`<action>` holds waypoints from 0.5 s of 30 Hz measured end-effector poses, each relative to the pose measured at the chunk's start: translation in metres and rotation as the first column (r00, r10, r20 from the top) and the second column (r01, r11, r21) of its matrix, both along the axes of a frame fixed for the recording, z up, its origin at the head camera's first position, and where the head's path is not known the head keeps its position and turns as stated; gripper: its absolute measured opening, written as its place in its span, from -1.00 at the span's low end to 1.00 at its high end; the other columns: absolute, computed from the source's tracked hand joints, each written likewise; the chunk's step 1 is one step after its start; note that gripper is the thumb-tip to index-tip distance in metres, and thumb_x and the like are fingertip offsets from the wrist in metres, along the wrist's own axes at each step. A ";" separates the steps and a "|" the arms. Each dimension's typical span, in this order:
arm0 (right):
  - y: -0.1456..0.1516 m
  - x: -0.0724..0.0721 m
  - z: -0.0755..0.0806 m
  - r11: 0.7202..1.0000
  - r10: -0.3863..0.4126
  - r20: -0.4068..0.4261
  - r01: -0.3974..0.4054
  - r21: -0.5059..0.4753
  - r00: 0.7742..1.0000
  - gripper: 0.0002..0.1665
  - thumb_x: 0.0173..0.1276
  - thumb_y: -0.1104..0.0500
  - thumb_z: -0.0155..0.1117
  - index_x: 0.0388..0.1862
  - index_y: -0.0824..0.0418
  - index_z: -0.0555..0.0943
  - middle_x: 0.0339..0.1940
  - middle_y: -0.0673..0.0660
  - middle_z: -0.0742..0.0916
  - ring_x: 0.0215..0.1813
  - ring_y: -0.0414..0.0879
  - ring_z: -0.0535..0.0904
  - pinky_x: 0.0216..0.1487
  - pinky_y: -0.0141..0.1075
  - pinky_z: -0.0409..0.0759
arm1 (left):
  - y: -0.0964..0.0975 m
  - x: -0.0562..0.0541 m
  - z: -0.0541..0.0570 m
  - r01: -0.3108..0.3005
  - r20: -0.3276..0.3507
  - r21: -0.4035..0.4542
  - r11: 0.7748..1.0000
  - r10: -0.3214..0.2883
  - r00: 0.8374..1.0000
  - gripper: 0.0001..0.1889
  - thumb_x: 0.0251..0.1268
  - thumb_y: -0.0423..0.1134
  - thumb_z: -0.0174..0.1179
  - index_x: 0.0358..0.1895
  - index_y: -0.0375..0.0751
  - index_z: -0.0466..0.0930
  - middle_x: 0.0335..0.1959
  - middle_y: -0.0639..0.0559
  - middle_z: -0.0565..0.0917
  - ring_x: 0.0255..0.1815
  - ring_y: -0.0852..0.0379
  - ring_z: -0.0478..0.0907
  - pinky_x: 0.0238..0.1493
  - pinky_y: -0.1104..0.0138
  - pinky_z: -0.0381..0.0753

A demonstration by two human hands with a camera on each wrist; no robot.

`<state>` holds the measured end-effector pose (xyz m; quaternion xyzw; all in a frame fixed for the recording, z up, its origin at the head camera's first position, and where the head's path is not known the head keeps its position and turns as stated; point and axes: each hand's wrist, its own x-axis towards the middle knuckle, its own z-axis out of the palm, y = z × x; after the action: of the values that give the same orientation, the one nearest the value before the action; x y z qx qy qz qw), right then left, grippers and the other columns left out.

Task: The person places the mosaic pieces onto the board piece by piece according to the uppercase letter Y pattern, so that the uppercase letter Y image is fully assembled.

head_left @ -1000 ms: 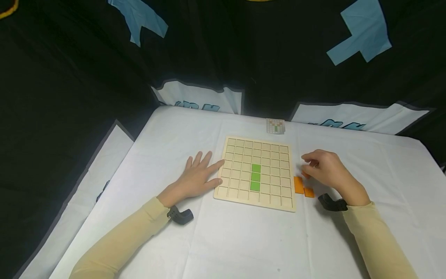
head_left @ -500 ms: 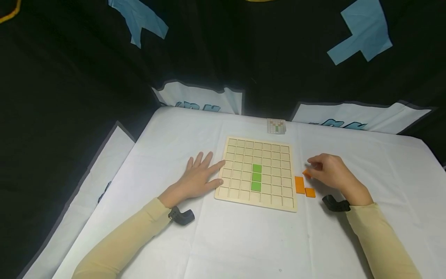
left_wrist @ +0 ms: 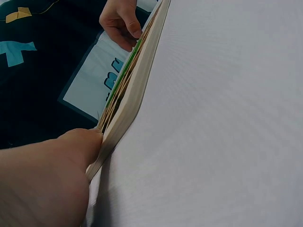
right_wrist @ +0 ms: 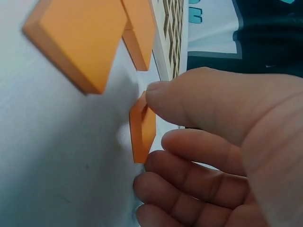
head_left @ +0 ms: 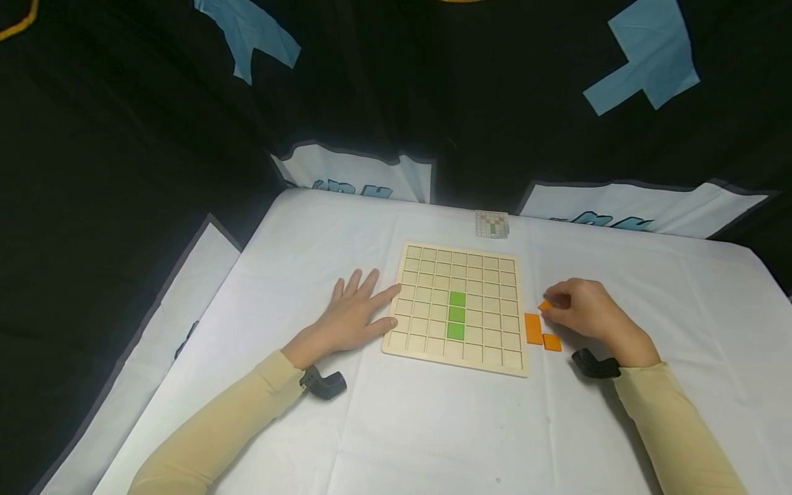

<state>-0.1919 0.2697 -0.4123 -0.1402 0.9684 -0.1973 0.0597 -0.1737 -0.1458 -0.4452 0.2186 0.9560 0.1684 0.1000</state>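
A pale wooden grid board (head_left: 421, 344) lies on the white cloth, with a column of green tiles (head_left: 456, 315) in its cells. My left hand (head_left: 349, 320) is spread flat, its thumb and index finger resting on the board's left edge; in the left wrist view the thumb (left_wrist: 85, 142) touches the rim. Right of the board, my right hand (head_left: 581, 313) pinches an orange tile (right_wrist: 142, 130) between thumb and fingers, and the tile stands tilted near the cloth. Beside it lie a larger orange piece (head_left: 533, 328) against the board's right edge and an orange square tile (head_left: 552, 342).
Behind the board lies a small card (head_left: 491, 224) printed with a coloured grid. The white cloth (head_left: 433, 433) covers the table, and a black curtain (head_left: 396, 82) with pale blue patches hangs along the back and left.
My right hand has drawn slightly right, away from the board, and its thumb and fingers have closed on the orange tile. My left hand keeps its place on the board's edge.
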 end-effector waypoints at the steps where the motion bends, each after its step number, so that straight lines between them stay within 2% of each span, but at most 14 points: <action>1: -0.001 0.000 0.000 1.000 -0.002 0.004 0.002 0.001 1.000 -0.55 0.17 0.23 0.48 -0.02 0.50 0.70 -0.23 0.30 0.76 -0.27 0.02 0.55 -0.20 -0.19 0.58 | 0.000 0.000 0.000 -0.001 0.001 -0.001 1.000 0.001 1.000 -0.29 0.52 0.21 -0.03 0.64 0.14 0.11 0.69 -0.32 -0.11 0.67 -0.46 -0.31 0.56 -0.40 -0.31; 9: -0.003 -0.001 -0.002 1.000 0.001 0.011 -0.001 0.019 1.000 -0.62 0.13 0.26 0.46 -0.08 0.45 0.72 -0.28 0.22 0.76 -0.27 -0.02 0.55 -0.20 -0.22 0.57 | 0.000 0.000 0.000 -0.001 -0.001 -0.002 1.000 0.001 1.000 -0.30 0.53 0.21 -0.03 0.64 0.15 0.11 0.69 -0.31 -0.11 0.67 -0.46 -0.31 0.56 -0.40 -0.30; 15: -0.003 -0.001 -0.004 1.000 0.015 -0.006 -0.015 0.011 1.000 -0.65 0.14 0.32 0.42 -0.08 0.47 0.73 -0.25 0.26 0.77 -0.27 -0.01 0.58 -0.17 -0.16 0.63 | 0.000 0.000 0.000 0.001 -0.006 -0.001 1.000 -0.001 1.000 -0.30 0.53 0.21 -0.03 0.64 0.15 0.11 0.69 -0.32 -0.10 0.67 -0.47 -0.30 0.56 -0.41 -0.30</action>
<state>-0.1927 0.2667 -0.4162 -0.1476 0.9686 -0.1909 0.0590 -0.1740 -0.1461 -0.4455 0.2197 0.9562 0.1669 0.0974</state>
